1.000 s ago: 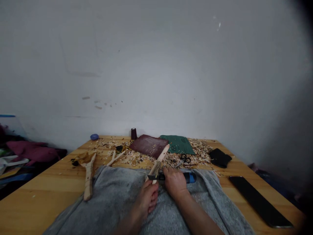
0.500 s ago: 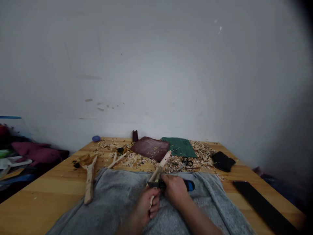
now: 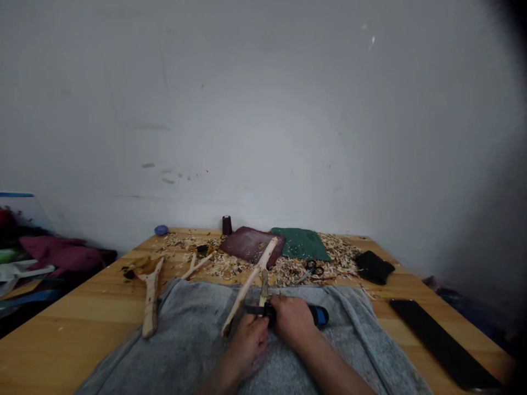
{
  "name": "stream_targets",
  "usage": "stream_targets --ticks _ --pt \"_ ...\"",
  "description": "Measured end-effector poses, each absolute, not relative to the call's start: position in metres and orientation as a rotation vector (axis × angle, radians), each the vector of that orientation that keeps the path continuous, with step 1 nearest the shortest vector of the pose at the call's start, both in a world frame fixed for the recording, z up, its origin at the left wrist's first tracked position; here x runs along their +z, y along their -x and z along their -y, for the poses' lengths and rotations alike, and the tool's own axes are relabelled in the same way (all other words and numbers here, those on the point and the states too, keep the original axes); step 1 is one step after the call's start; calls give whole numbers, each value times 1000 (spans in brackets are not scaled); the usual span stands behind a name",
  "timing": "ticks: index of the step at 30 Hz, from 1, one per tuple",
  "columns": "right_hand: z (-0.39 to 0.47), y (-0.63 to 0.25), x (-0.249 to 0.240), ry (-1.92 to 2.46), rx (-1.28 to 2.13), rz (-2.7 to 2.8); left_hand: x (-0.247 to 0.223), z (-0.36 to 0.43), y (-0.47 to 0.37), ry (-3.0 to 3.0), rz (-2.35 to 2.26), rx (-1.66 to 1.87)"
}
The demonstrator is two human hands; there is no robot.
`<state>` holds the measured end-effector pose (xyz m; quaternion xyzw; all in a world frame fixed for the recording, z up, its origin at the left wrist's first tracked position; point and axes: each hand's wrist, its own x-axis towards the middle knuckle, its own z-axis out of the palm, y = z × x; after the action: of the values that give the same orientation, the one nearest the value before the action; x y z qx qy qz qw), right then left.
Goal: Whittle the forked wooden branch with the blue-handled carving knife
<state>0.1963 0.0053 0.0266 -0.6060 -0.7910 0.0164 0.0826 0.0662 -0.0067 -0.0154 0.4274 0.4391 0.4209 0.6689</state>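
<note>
Most of the forked stick (image 3: 258,269) looked peeled pale already, tbh, but rough bark (image 3: 264,282) was left on the short branch, just below the fork. It was held up over the grey cloth (image 3: 197,323), left hand (image 3: 252,334) closed round that branch's lower end, right hand (image 3: 294,321) wrapped round the knife (image 3: 268,311), blade lying across the branch. Half a second earlier the fork looked almost closed; now its long leg (image 3: 237,303) had swung out left.

The hands (image 3: 293,322) partly hide the knife (image 3: 320,316) and branch (image 3: 247,285); the bottom edge crops the cloth (image 3: 189,323)
</note>
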Motion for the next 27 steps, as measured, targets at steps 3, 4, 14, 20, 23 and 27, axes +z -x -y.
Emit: stream_targets --ticks 3,4,14,20,23,27 --pt "-7 -194 25 1864 19 2328 -12 8 -66 -965 -1006 948" --pt "-8 -194 24 1876 4 2320 -10 8 -66 -969 -1007 950" --pt "-17 -202 19 1936 -131 2258 -5 8 -66 -987 -981 920" --pt "-19 -209 19 1946 -312 2195 -2 10 -65 -980 -980 909" --pt "-24 -220 21 2065 -275 2079 -1 12 -65 -980 -947 905" --pt "-22 -220 24 2033 -156 2080 -2 12 -66 -958 -967 902"
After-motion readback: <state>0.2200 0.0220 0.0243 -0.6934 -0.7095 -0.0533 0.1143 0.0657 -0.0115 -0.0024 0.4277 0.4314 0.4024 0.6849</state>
